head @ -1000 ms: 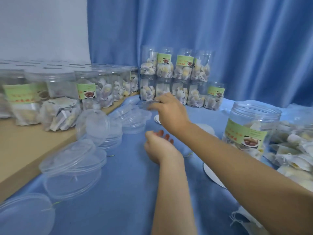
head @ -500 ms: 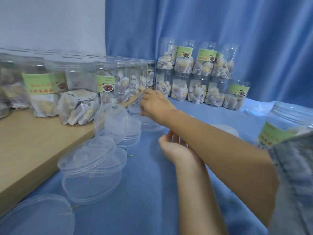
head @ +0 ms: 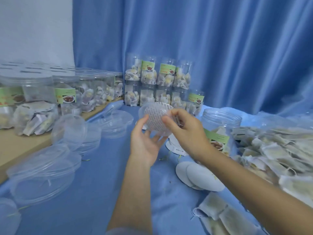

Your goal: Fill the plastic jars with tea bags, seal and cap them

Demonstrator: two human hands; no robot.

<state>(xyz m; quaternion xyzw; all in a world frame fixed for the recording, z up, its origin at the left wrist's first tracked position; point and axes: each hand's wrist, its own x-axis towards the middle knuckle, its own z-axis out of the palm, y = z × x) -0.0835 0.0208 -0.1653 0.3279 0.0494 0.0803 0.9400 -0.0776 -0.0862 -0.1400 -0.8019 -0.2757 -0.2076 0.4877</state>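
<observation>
Both hands hold a clear plastic cap (head: 156, 116) with a printed white seal disc inside it, above the blue cloth. My left hand (head: 145, 141) cups the cap from below with thumb and fingers on its rim. My right hand (head: 184, 131) pinches the cap's right edge. An open plastic jar (head: 220, 126) with a green label and tea bags inside stands just right of my hands. A heap of loose tea bags (head: 274, 150) lies at the right. White seal discs (head: 199, 177) lie on the cloth under my right forearm.
Stacks of clear caps (head: 44, 173) and more clear caps (head: 116, 121) lie at the left and centre. Capped filled jars (head: 66, 95) stand on a wooden board at the left. Stacked jars (head: 157, 83) line the blue curtain at the back.
My right hand has come back from the cap pile at the left with a clear cap. My left hand has risen from the cloth and now holds the cap too. The view swung right.
</observation>
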